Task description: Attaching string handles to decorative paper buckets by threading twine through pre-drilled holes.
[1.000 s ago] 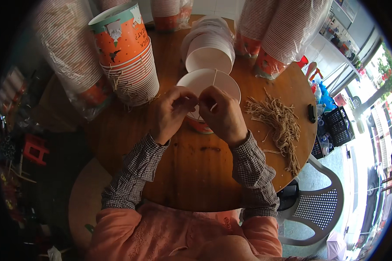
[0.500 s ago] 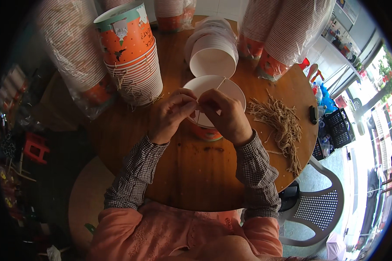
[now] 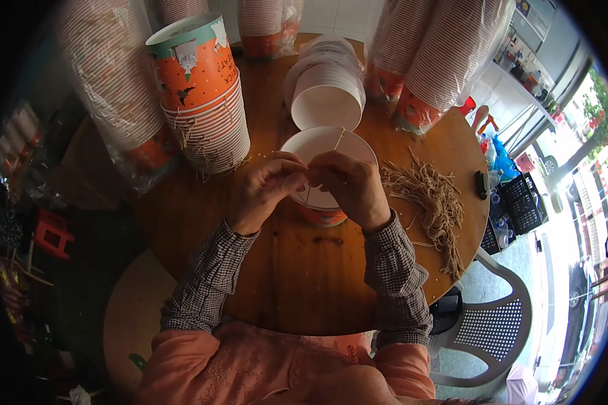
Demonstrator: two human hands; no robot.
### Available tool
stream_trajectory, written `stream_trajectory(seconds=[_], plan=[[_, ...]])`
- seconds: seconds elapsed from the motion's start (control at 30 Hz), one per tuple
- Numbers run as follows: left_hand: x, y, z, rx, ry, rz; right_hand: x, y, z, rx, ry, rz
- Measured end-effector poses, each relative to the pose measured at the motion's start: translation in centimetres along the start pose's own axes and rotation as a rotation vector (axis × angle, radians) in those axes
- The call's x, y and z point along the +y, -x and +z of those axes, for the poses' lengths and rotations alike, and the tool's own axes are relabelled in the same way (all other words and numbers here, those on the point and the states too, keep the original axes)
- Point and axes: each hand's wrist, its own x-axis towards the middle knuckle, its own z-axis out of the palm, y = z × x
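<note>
Head view: bagged stacks [image 3: 452,57] behind bucket [image 3: 311,143]

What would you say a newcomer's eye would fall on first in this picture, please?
Probably the left hand and right hand, fingertips close together over the near side of a white-lined paper bucket at the centre of the round wooden table. Next, likely the tall stack of orange-printed paper buckets behind them to the left, and the tangled tan cords on the right.

smooth paper bucket [image 3: 327,142], rough fibrous cords [image 3: 429,196], smooth wooden table [image 3: 304,283], glossy plastic wrap [image 3: 422,120]
</note>
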Motion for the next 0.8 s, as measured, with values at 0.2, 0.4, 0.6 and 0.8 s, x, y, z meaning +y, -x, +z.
stream_trajectory(seconds=[0.2,0.4,0.6,0.8], plan=[[-0.1,0.4,-0.1,0.003,-0.228,0.109,0.4,0.5,-0.3,-0.005,-0.008,0.057],[0.6,0.3,0.5,-0.01,-0.781,0.431,2.4,2.5,-0.5,0.089,-0.141,0.15],[0.3,1.0,1.2,0.039,-0.946,0.576,1.9,2.7,0.3,0.256,0.116,0.011],[0.1,1.7,1.8,0.024,-0.999,0.632,2.0,2.7,1.2,0.402,0.257,-0.001]])
